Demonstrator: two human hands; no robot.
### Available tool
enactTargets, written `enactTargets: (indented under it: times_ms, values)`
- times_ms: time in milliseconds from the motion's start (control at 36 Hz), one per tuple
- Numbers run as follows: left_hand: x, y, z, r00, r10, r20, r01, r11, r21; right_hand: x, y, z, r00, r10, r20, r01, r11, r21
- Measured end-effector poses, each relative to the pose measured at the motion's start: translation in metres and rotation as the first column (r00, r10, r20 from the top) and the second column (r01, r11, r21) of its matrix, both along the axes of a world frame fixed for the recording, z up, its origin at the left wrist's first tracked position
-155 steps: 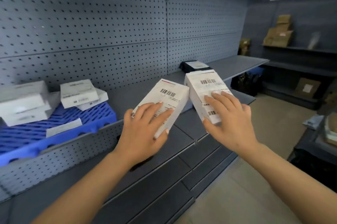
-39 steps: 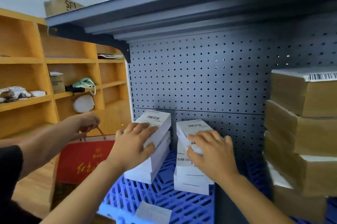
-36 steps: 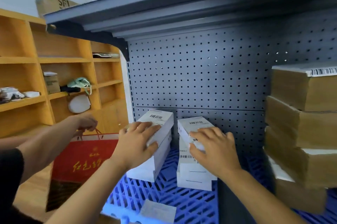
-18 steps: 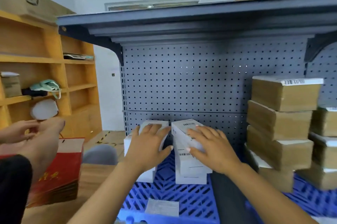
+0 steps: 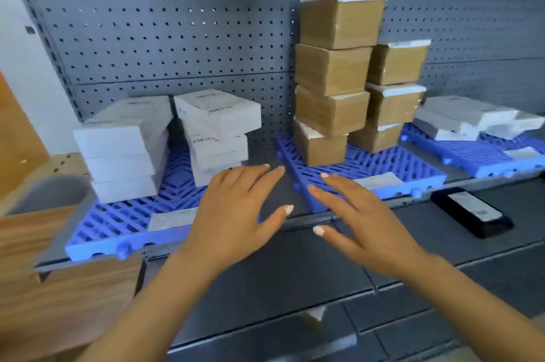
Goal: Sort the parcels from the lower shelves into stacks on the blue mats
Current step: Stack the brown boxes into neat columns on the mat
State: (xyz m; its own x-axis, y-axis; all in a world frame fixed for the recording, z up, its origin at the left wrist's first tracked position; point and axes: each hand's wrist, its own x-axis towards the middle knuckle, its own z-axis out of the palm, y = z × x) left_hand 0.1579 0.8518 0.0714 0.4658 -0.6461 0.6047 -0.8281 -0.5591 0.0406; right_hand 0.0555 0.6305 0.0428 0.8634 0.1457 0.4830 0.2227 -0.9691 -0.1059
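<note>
Now both hands are open, with fingers straight and spread, and they hold nothing. The left hand (image 5: 236, 214) hovers over the front of the left blue mat (image 5: 118, 223). The right hand (image 5: 362, 223) hovers over the front corner of the middle blue mat (image 5: 383, 164).

The mats are hard plastic with a criss-cross grid of holes. They lie on a smooth grey metal shelf (image 5: 265, 152). Behind them stands a grey back wall (image 5: 177, 22) full of small round holes.

Two piles of flat white boxes sit on the left blue mat. The left white stack (image 5: 124, 149) looks plain and blurry. The right white stack (image 5: 218, 131) leans a little and shows barcodes, and the left hand hides its bottom corner.

On the middle blue mat stand chunky brown blocks wrapped in shiny tape, with white labels on top. The tall brown stack (image 5: 333, 69) has four and the short brown stack (image 5: 395, 87) has three, and the two touch.

On the right blue mat (image 5: 477, 155) thin white parcels (image 5: 466, 118) lie in a low, messy pile, cut off by the edge.

A paper slip (image 5: 171, 218) lies at the front of each mat, too blurry to read. A flat black parcel (image 5: 469, 211) with a pale label lies on the lower shelf (image 5: 525, 208). A wooden worktop (image 5: 59, 302) shows at the left.
</note>
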Motion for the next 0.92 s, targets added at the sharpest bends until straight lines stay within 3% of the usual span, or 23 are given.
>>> enactTargets:
  times_ms: [139,361,500,722,917]
  values:
    - [-0.028,-0.041,-0.037,0.996,-0.077,-0.053,0.080,0.994,0.069,-0.051,-0.038,-0.042,0.990,-0.118,-0.078,0.119,0.993,0.014]
    - [-0.079,-0.104,-0.093,0.985,-0.135,-0.106,0.150,0.978,0.147,-0.117,-0.096,-0.097,0.975,-0.157,-0.155,0.160,0.987,0.008]
    - [-0.111,-0.137,-0.126,0.977,-0.015,-0.213,0.060,0.976,0.208,-0.145,-0.130,-0.131,0.942,-0.192,-0.276,0.167,0.980,-0.109]
    - [-0.154,-0.158,-0.187,0.927,0.138,-0.350,-0.024,0.950,0.312,-0.167,-0.147,-0.187,0.860,-0.204,-0.467,0.154,0.978,-0.144]
    - [-0.161,-0.151,-0.236,0.894,0.236,-0.381,-0.075,0.916,0.393,-0.173,-0.145,-0.231,0.763,-0.228,-0.605,0.146,0.972,-0.183]
